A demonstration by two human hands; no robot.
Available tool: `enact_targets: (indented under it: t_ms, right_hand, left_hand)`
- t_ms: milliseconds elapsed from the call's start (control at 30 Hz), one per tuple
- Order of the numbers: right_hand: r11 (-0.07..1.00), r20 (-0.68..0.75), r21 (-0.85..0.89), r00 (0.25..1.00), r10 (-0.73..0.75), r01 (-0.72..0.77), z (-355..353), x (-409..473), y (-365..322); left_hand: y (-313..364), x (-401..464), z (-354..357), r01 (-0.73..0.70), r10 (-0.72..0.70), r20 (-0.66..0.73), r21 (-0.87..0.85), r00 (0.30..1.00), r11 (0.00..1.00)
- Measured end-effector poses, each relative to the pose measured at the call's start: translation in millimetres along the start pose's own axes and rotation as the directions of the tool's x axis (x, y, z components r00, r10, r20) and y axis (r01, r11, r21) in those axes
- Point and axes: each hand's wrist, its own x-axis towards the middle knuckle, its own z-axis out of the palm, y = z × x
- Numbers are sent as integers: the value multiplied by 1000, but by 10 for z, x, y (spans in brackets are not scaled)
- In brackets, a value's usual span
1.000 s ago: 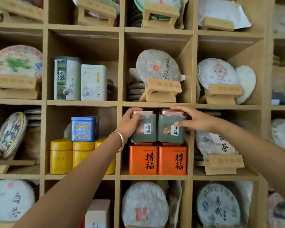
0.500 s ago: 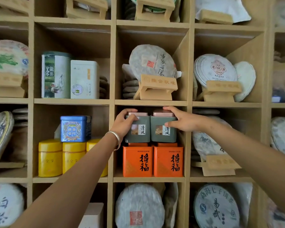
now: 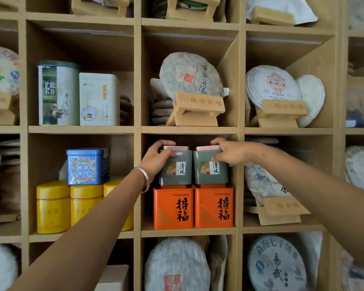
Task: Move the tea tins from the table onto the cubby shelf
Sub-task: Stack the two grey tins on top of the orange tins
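Observation:
Two grey-green tea tins with pink lids stand side by side in the middle cubby of the wooden shelf (image 3: 189, 130). The left tin (image 3: 178, 172) rests on the left orange tin (image 3: 172, 207); the right tin (image 3: 211, 171) rests on the right orange tin (image 3: 214, 206). My left hand (image 3: 157, 158), with a silver bangle on the wrist, grips the left tin's upper left corner. My right hand (image 3: 229, 153) grips the upper right corner of the right tin. The fingers hide part of each lid.
The cubby to the left holds a blue tin (image 3: 85, 166) on three yellow canisters (image 3: 53, 206). Above stand a green-and-white tin (image 3: 58, 93) and a white tin (image 3: 99, 99). Wrapped tea cakes on wooden stands (image 3: 198, 109) fill the other cubbies. The table is out of view.
Both hands have pushed the two grey-green tins deeper into the cubby, onto the orange tins. The camera has shifted, so the shelf appears slightly further left.

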Motion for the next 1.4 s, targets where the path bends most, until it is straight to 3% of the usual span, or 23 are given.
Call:
enact_targets:
  t_ms: [200, 333, 467, 667, 1133, 1400]
  right_hand:
    - [972, -65, -235, 997, -34, 18, 32, 18, -27]
    - [847, -119, -531, 992, -45, -25, 31, 16, -148]
    - [853, -136, -521, 985, -110, 23, 39, 22, -162]
    - [826, -133, -540, 952, -277, 165, 76, -16, -160]
    - [829, -153, -522, 934, -322, 200, -14, -52, -139]
    - [831, -169, -529, 938, -302, 172, 14, -72, -135]
  left_hand:
    - [50, -34, 3, -13, 10, 21, 135, 1000, 991]
    - [22, -15, 32, -128, 161, -47, 417, 986, 900]
    - [79, 10, 28, -228, 306, -4, 659, 952, 717]
    - [108, 31, 1, -338, 345, 156, 753, 925, 565]
    - [200, 11, -24, -333, 308, 171, 714, 936, 615]
    - [297, -18, -49, -289, 255, 149, 651, 955, 702]
